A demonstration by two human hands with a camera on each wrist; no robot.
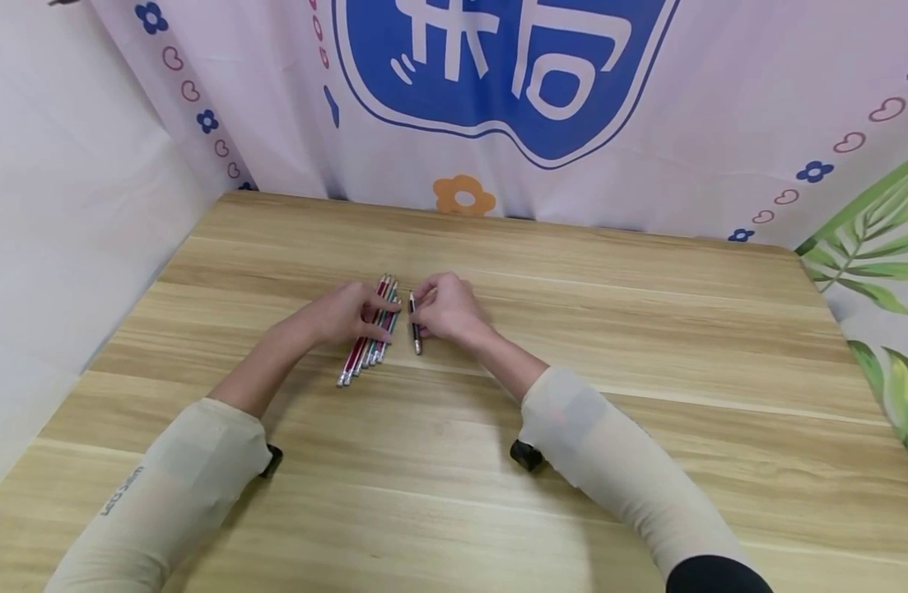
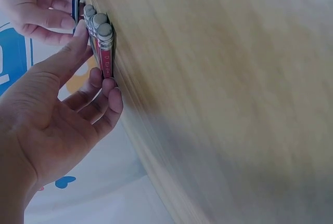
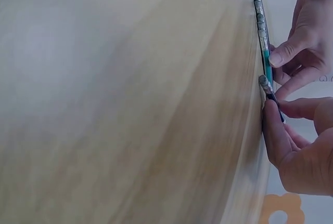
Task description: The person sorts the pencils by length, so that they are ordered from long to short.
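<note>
Several pencils with silvery ends lie side by side on the wooden table, slanting, in red, teal and purple tones. Across their middle lies my left hand. Its thumb and fingers hold the row from both sides, as the left wrist view shows, where the pencils' red sides face the camera. A single dark pencil lies apart, just right of the row. My right hand pinches it between thumb and fingers; its silvery end sticks out in the right wrist view.
The wooden table reaches back to a printed cloth with a blue emblem and flowers. A white wall surface borders the left side, and leaf-patterned cloth hangs at the right.
</note>
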